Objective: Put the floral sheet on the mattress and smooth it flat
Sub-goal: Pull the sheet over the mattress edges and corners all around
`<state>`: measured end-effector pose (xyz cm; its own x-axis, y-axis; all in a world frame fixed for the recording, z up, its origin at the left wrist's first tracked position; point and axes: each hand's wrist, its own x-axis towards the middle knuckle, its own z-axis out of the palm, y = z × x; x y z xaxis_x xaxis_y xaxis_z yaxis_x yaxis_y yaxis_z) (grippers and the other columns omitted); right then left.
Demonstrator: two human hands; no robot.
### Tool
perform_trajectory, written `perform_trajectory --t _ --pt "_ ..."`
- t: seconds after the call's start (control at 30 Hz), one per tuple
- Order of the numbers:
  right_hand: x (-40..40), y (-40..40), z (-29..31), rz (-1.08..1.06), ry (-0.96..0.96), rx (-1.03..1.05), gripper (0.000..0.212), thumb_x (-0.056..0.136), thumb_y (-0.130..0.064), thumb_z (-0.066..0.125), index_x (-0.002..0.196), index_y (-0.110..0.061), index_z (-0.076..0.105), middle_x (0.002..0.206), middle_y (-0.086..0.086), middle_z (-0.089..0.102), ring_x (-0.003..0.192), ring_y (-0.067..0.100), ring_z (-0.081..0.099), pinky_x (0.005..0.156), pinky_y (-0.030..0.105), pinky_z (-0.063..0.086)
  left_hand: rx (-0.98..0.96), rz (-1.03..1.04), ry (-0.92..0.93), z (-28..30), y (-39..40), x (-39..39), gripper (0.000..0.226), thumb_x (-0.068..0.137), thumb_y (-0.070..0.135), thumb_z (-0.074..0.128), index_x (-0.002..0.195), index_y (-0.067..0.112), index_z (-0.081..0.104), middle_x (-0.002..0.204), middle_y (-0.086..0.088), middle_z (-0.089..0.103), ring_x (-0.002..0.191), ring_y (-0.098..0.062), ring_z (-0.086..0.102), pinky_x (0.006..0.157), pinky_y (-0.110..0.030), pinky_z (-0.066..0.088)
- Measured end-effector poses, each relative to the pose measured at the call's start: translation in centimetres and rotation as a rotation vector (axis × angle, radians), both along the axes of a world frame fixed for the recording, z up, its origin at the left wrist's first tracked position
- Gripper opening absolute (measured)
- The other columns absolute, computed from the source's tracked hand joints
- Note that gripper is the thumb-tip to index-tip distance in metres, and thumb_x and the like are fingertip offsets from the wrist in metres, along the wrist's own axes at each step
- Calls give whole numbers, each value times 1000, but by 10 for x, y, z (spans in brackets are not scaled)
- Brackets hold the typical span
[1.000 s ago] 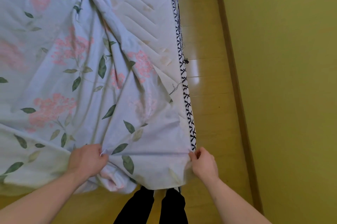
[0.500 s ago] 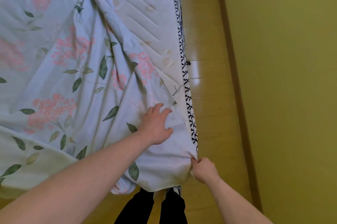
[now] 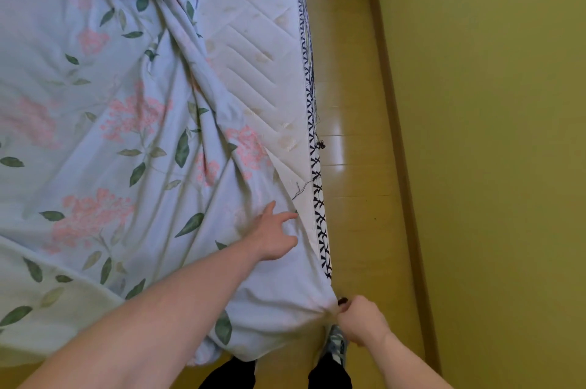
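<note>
The left hand [image 3: 272, 239] lies on the floral sheet [image 3: 95, 135], fingers [image 3: 269, 209] spread. The right hand [image 3: 361, 320] pinches the sheet's corner beside the mattress [image 3: 253, 55] edge.

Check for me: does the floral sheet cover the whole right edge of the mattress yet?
No: a long wedge of quilted white mattress lies bare beside the floral sheet, up to the cross-stitched edge.

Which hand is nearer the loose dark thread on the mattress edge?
Left. The left hand lies open on the floral sheet, fingers reaching just below the loose dark thread. The right hand grips the sheet's corner, farther down.
</note>
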<state>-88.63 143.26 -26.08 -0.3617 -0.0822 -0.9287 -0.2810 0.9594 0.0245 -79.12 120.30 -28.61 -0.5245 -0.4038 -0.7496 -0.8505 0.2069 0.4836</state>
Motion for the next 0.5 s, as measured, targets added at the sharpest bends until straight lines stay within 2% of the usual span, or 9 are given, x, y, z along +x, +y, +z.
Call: perform_trajectory --t 0.07,0.17,0.3,0.4,0.5 --pt "-16 -7 1 -6 39 -51 25 79 -27 51 99 -17 62 97 0 68 86 22 64 76 31 56 11 46 -13 -1 -8 -11 66 85 31 66 147 47 47 171 -1 -2 156 -28 13 120 -38 31" --pt "-41 -19 -2 3 92 -89 27 85 -21 50 109 -23 63 100 -3 67 96 22 64 84 33 57 17 97 -78 -2 -12 -29 69 84 34 65 148 48 46 171 -1 -6 155 -28 17 119 -36 32" --pt "-87 -33 -10 6 81 -172 30 90 -21 52 117 -23 63 106 -3 67 93 18 65 84 34 59 23 243 -177 -5 -6 -61 76 80 39 65 151 47 41 171 5 -10 156 -30 13 121 -43 26" --pt "-127 -42 -12 49 62 -259 27 91 -22 52 116 -26 63 105 -5 67 91 16 66 82 34 60 -51 322 -234 -11 -5 -75 87 79 38 59 160 31 29 170 9 4 154 -30 14 122 -45 23" --pt "-164 -40 -5 97 33 -334 22 95 -24 53 114 -27 63 103 -6 67 86 14 67 70 29 59 -228 279 -157 -9 3 -83 85 81 28 54 161 16 27 169 5 18 152 -23 21 124 -39 24"
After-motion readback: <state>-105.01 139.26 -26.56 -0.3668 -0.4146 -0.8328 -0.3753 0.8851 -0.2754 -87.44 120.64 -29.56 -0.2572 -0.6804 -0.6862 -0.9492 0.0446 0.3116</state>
